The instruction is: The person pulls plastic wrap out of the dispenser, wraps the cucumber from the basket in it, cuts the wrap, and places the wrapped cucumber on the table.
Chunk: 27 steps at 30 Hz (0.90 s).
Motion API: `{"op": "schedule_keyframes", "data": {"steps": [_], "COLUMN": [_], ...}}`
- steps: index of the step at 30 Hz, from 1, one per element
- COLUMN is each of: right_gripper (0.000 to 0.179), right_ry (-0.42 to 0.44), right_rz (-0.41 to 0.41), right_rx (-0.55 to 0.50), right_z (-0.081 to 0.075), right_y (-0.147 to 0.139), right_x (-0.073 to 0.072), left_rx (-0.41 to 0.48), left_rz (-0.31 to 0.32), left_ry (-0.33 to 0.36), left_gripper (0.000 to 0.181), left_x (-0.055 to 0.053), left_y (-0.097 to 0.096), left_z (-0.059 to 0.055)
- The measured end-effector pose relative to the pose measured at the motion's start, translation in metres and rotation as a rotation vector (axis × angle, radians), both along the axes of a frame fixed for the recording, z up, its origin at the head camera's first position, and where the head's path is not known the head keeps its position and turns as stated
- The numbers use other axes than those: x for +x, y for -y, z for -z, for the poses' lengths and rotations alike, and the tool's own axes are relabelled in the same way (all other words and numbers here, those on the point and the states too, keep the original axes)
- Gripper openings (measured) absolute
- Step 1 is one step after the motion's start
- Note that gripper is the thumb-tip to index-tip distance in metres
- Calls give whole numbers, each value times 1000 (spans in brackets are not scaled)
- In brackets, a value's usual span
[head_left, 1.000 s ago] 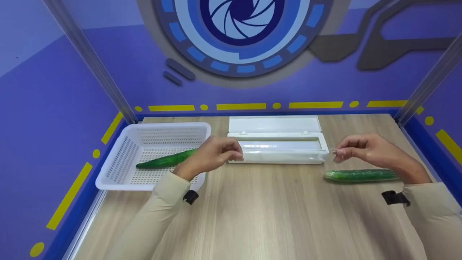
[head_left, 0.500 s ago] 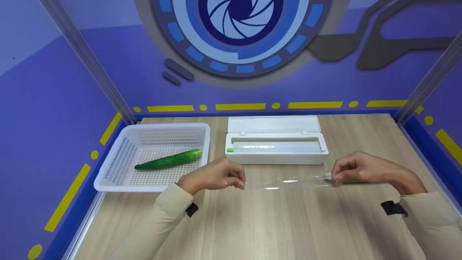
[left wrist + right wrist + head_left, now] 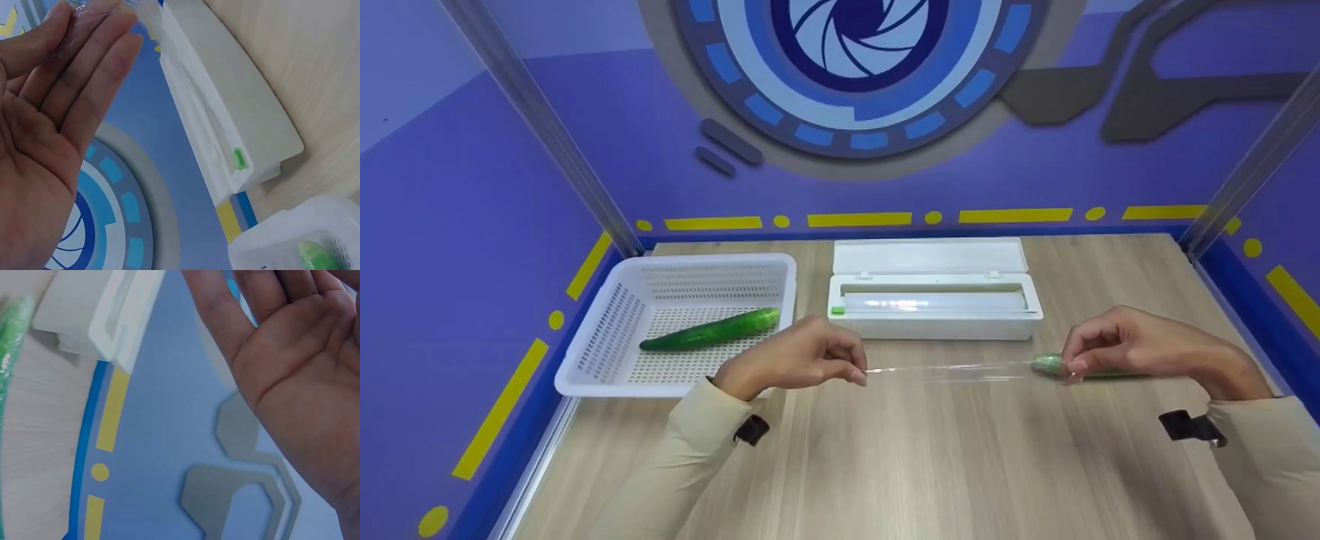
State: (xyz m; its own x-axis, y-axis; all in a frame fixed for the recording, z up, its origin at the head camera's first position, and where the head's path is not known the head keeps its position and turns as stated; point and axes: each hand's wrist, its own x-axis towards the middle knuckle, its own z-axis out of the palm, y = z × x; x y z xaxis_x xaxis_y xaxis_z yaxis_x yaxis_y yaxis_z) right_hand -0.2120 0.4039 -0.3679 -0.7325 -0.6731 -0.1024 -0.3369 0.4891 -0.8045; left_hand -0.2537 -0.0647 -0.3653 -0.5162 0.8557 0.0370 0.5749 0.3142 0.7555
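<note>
Even light casts soft shadows (the clear film point(image 3: 964, 371) glints).

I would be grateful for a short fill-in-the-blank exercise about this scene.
1. The cling film is stretched ____ the left hand and the right hand.
2. The perforated basket holding the unwrapped cucumber is ____ in colour.
3. The lid of the film dispenser is ____, not shut.
4. The wrapped cucumber lies nearer the person's ____ hand.

Missing words: between; white; open; right.
</note>
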Motion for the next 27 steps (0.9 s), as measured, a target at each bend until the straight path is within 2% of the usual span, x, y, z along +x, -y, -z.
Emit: {"op": "schedule_keyframes", "data": {"steps": [3,6,8,10,13,16,19,23,27], "right_gripper": [15,14,13,11,7,6,13,19,19], "right_ry": [56,170,238,251,205,117,68,61,38], "right_rz": [-66,-96,-76,-39,-12,-15,-22,-35,-51], "right_rx": [-43,-63,-47,3,73,124,139,126,102], "right_z": [1,11,20,31,50,69,85,101,112], "right_y": [3,9,13,18,25,30,32,31,33], "right_x": [1,2,3,4,7,10,12,15,16], "left_rx": [-37,-98,-138,-171,-223,-275,-314,-350,-375], "left_rz": [21,39,46,55,70,88,96,85,75], "left_ry": [25,61,77,78,59,-15,-101,-159,-203], "left_gripper": [5,4,5,7,9,10,11,12,14], "left_x": [3,6,8,10,13,15,16,19,20], "left_y": [-1,-3,-6,-9,-12,-16,-20,-23,-26], "left_z": [5,16,26,37,56,74,90,105,115]}}
